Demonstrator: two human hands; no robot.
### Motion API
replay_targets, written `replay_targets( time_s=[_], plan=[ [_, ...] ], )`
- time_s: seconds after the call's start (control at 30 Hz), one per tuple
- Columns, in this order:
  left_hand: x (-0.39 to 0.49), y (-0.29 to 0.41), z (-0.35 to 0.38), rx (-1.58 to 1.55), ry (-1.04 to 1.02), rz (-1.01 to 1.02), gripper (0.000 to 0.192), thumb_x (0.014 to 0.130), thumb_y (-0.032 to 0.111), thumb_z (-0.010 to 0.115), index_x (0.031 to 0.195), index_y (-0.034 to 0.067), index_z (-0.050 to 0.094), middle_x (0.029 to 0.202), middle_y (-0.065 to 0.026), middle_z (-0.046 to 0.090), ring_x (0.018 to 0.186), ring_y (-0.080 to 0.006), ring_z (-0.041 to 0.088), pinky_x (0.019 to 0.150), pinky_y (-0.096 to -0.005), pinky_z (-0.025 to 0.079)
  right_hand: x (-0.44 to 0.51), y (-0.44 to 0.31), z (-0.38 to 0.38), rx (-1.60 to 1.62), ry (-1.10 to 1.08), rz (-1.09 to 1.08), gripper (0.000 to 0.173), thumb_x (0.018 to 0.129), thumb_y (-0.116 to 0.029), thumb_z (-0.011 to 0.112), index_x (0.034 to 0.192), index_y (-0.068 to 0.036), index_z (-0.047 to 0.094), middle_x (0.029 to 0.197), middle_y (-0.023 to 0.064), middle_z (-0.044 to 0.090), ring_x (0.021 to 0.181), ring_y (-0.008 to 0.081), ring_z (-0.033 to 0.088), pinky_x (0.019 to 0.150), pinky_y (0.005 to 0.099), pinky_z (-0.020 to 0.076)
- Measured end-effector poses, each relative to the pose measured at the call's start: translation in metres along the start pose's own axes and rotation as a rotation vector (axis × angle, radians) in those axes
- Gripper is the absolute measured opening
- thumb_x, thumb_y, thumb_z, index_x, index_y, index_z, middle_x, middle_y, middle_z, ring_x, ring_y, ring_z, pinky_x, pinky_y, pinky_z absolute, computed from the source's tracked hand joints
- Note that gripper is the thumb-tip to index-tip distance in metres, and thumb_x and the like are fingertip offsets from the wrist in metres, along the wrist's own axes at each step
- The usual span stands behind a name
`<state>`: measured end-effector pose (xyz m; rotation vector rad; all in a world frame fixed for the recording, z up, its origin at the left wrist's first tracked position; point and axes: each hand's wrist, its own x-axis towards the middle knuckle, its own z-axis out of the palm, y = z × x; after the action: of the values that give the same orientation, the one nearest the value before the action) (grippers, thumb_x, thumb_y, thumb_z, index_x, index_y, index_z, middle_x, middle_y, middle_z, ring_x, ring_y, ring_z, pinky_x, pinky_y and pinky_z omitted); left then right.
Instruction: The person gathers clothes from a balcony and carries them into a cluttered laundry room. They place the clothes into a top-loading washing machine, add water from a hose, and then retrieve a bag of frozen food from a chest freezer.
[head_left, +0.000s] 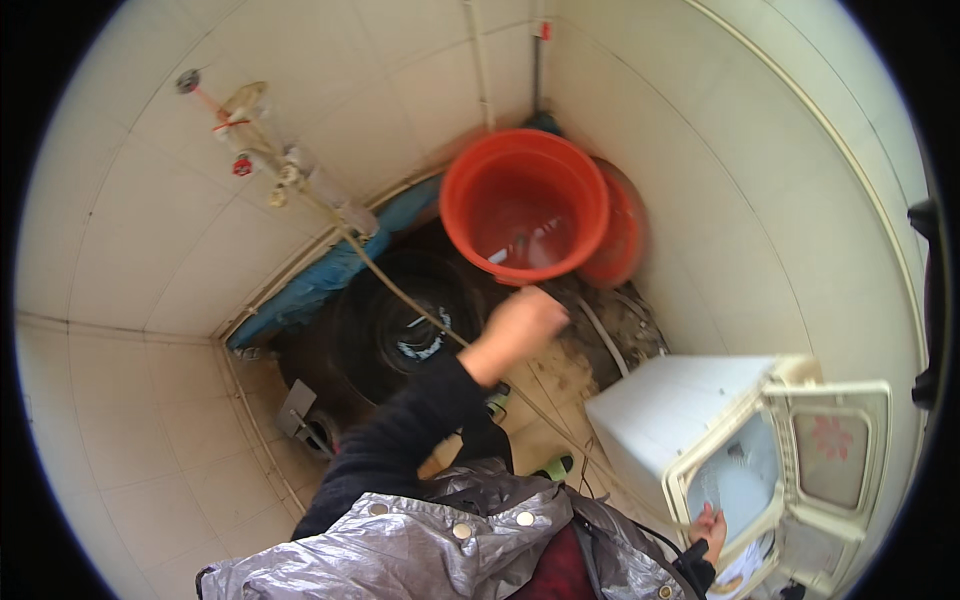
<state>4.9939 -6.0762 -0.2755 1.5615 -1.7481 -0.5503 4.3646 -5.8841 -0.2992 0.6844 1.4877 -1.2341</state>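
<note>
My left hand (523, 324) is stretched forward over the floor, blurred, with its fingers curled. It is just below the rim of a red plastic bucket (469, 247) that has some water in the bottom; whether the fingers hold anything is unclear. At the lower right, my right hand (709, 531) grips the end of a yellowish hose (551, 424) at the opening of a white top-loading washing machine (660, 409). Water seems to spray from the hose into the wash tub (739, 476). The lid (829, 450) of the machine is swung up.
The hose runs from wall taps (289, 174) across a large dark tub (367, 330) holding water. A red lid or basin (622, 225) leans behind the bucket. A grey drain hose (604, 337) lies by the machine. Below are a green slipper (556, 466) and a long-handled dustpan (298, 409).
</note>
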Motion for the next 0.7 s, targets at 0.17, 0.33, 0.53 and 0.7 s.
replay_targets(
  time_s=[0.17,0.33,0.53,0.7],
  plan=[
    [0.013,-0.202,-0.237,0.592,0.485,-0.454,0.022,0.088,0.02,0.056,0.088,0.001,0.067,0.087,-0.0223,0.062,0.084,-0.0413,0.06,0.073,-0.0483,0.049,-0.002,0.01,0.024,-0.213,0.183,-0.17,0.038,0.1,-0.035,0.045,0.098,0.001,0.056,0.067,0.0053,0.058,0.043,0.0083,0.043,0.038,0.0181,0.0416],
    [0.017,-0.335,-0.377,1.061,0.497,-0.618,0.038,0.089,0.032,0.061,0.1,-0.004,0.059,0.105,-0.0266,0.059,0.099,-0.0417,0.058,0.082,-0.049,0.049,-0.005,0.021,0.035,-0.3,0.27,-0.324,0.038,0.099,-0.039,0.044,0.095,-0.002,0.055,0.068,0.005,0.059,0.041,0.0107,0.046,0.037,0.0204,0.0424],
    [0.016,-0.436,-0.401,0.919,0.305,-0.804,0.059,0.089,0.053,0.054,0.105,-0.003,0.058,0.094,-0.0293,0.065,0.091,-0.046,0.062,0.08,-0.0533,0.048,-0.016,0.013,0.035,-0.441,0.215,-0.224,0.046,0.1,-0.042,0.04,0.1,0.0,0.058,0.063,-0.0002,0.05,0.043,0.0097,0.04,0.041,0.0261,0.0392],
    [0.028,-0.421,-0.402,1.367,0.033,-0.634,0.038,0.097,0.032,0.051,0.11,-0.002,0.062,0.093,-0.0202,0.064,0.09,-0.0399,0.059,0.078,-0.0491,0.046,-0.053,0.029,0.026,-0.857,0.289,-0.584,0.042,0.097,-0.041,0.049,0.102,-0.001,0.062,0.074,0.0021,0.055,0.06,0.0135,0.052,0.058,0.0311,0.0524]
  ],
)
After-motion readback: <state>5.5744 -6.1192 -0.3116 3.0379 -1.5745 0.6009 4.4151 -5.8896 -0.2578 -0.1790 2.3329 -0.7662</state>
